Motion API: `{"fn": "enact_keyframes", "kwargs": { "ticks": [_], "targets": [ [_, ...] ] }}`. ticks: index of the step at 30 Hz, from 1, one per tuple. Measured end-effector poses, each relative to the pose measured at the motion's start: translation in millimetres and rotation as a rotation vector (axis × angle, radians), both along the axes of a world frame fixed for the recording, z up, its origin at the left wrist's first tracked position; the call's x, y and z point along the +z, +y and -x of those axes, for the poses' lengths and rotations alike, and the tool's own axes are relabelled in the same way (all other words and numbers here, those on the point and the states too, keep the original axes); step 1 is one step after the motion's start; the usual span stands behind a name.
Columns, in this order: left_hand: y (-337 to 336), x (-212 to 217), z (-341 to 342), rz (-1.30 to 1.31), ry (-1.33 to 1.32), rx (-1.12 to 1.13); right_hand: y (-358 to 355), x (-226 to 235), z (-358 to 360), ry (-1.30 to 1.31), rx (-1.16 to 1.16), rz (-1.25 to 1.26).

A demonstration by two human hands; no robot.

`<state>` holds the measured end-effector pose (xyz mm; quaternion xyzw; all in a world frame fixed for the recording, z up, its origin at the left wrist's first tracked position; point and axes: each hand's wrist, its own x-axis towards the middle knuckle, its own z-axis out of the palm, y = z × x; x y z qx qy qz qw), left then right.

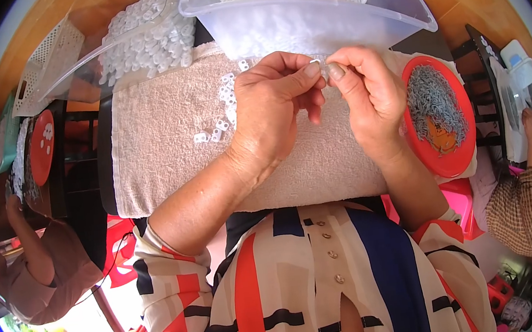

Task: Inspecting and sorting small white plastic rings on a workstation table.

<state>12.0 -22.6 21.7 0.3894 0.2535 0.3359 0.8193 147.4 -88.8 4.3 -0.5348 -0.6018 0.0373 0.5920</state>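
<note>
Above a beige towel [170,131], my left hand [269,103] pinches a small white plastic piece [323,73] between thumb and fingers. My right hand [373,95] meets it there, thumb and forefinger closed at the piece's right side; whatever those fingertips hold is too small to make out. Close to my left wrist, several loose white plastic pieces [229,98] lie on the towel, some showing two dark holes. Right of my right hand is a red oval tray [418,142] with a heap of thin grey screw-like parts [435,97].
At the back stand a clear bin [303,27] and another clear container [81,72], both heaped with white pieces. A white perforated basket [47,63] is at far left. One person [51,269] works at the left, another [523,205] at the right, both at other tables.
</note>
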Motion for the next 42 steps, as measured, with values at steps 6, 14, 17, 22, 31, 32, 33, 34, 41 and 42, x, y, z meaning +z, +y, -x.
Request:
{"fn": "enact_keyframes", "kwargs": {
  "ticks": [6, 14, 17, 22, 31, 32, 33, 34, 41, 42],
  "targets": [
    [-0.8, 1.5, 2.4, -0.056, -0.015, 0.054, 0.3, -3.0, 7.3, 0.056, 0.03, 0.008],
    [0.7, 5.1, 3.2, -0.138, 0.009, 0.083, 2.6, -3.3, 2.2, 0.062, 0.046, 0.032],
    [-0.7, 4.7, 3.1, -0.186, 0.065, 0.103, 1.8, -2.7, 1.4, 0.044, 0.019, 0.029],
    [-2.3, 2.6, 1.0, -0.27, 0.141, 0.137, 2.4, 0.2, 0.3, -0.178, -0.012, -0.022],
    [-1.9, 0.0, -0.4, -0.301, 0.195, 0.159, 5.8, -5.6, 4.6, -0.225, -0.031, -0.073],
    [-1.3, 0.3, 0.1, -0.296, 0.198, 0.156, 6.4, -5.4, 4.9, -0.222, -0.032, -0.068],
    [-0.6, 1.0, 0.5, -0.329, 0.209, 0.157, 7.2, -4.7, 5.1, -0.235, -0.032, -0.088],
    [0.3, 1.7, 0.4, -0.365, 0.216, 0.158, 8.1, -4.0, 4.7, -0.25, -0.033, -0.113],
    [0.3, 1.3, 0.5, -0.166, 0.094, 0.115, 4.8, -7.6, 2.9, -0.061, 0.009, 0.014],
    [0.5, 1.1, 0.6, -0.172, 0.086, 0.105, 5.0, -7.4, 3.2, -0.045, 0.001, 0.008]
  ]
}}
